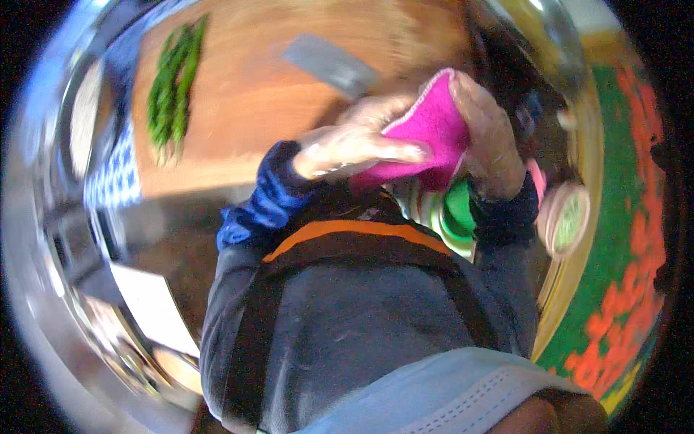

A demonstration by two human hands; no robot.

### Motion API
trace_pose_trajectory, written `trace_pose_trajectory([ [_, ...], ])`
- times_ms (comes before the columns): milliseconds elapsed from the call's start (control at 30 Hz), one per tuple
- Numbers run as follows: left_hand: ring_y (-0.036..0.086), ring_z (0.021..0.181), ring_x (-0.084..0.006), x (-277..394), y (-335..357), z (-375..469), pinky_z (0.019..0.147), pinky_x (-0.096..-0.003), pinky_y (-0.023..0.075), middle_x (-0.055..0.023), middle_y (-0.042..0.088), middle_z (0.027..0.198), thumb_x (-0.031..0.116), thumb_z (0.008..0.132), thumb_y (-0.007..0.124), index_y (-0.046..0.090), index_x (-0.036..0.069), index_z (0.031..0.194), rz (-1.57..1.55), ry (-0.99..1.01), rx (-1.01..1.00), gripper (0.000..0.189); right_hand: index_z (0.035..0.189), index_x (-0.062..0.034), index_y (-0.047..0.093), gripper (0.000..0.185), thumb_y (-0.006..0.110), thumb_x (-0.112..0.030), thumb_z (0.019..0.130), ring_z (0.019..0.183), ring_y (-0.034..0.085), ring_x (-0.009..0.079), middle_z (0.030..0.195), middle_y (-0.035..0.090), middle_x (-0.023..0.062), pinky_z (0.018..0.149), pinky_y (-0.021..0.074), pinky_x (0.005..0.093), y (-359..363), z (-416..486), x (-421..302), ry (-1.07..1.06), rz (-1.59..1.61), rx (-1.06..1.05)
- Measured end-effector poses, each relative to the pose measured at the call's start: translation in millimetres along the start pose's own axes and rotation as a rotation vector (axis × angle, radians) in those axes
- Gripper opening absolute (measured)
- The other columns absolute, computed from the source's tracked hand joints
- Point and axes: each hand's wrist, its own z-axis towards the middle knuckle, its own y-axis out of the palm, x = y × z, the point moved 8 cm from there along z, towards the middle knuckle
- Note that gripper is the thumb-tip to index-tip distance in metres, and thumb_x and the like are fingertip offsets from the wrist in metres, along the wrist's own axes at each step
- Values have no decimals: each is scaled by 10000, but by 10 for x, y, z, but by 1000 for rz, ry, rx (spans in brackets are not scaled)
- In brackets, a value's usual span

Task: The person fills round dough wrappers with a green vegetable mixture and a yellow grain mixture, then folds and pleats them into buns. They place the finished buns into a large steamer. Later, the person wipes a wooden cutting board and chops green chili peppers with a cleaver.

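Both of my hands grip a bright pink cloth [434, 130] with a pale stitched edge, held up in front of my waist. My left hand [352, 135] has its thumb lying over the cloth. On the other side, my right hand [485, 130] pinches the cloth's upper corner; some of its fingers are hidden. Beyond my left hand a cleaver [328, 62], blurred, lies on a wooden cutting board [238, 119]. A bunch of long green vegetables [176, 87], perhaps peppers or beans, rests near the board's left edge.
Under the board's left side is a blue-and-white checked cloth [116, 168]. A green container [458, 211] stands below my right forearm, and a round pinkish container [566, 222] is farther right. A white panel [154, 309] is at lower left. A green and red surface [618, 244] runs along the right.
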Motion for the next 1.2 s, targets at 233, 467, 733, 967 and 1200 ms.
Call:
trace_pose_trajectory([
  [233,612,890,-103,215,-801,-1171,829,-281,501,-57,687,970,226,943,613,661,1,1105,95,-86,756,282,1045,-5,586,170,570,-145,950,786,586,187,899,627,92,769,496,310,958,444,126,695,437,347],
  [467,589,1100,-337,509,-674,-1429,935,-401,468,-220,602,1189,444,891,632,476,5,1354,680,-82,680,658,1041,-11,591,316,470,-301,1002,800,580,184,916,613,85,735,481,288,2455,316,-715,536,1067,-313],
  [733,655,887,-205,721,-1040,-2868,741,-339,540,-136,672,1039,175,943,576,658,-25,1030,545,147,1343,233,1029,2,576,343,435,-311,1016,832,595,186,962,617,99,756,485,281,3354,834,-1174,695,1691,-533],
  [967,667,743,-250,921,-2382,-3908,677,-344,533,-154,692,840,134,879,652,689,-6,934,974,21,1711,155,1019,13,562,369,403,-320,1028,860,608,186,1002,621,112,775,488,274,3538,1696,-1452,544,2015,-551],
  [1200,657,779,-388,768,-3784,-3048,702,-480,520,-232,663,825,368,828,650,686,18,876,1226,-314,1177,355,1049,-65,684,223,559,-122,872,767,589,226,866,631,72,735,487,352,3537,1964,-1852,258,786,-12],
])
